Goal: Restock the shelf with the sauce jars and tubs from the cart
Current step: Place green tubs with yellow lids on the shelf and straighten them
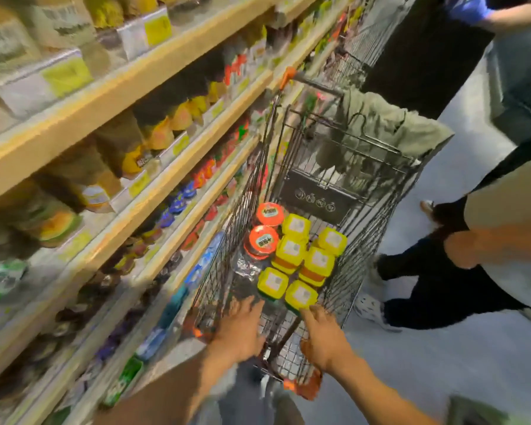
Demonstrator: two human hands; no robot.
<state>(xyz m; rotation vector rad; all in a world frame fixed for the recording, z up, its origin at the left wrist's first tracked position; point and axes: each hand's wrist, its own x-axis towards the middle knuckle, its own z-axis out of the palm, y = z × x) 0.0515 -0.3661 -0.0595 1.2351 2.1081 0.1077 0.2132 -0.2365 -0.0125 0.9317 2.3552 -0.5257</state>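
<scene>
Tubs (301, 294) with yellow lids are located in the cart (380, 210) directly ahead of both hands, the right hand (322, 335) being placed nearer, extended fingers apparently touching the closest lid, while the left hand (242, 326) is held spread, empty.

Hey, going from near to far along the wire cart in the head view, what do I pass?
First left hand and right hand, nearest yellow-lidded square tub, farthest red-lidded round jar, dark plastic seat flap, green cloth, orange-tipped cart handle.
</scene>
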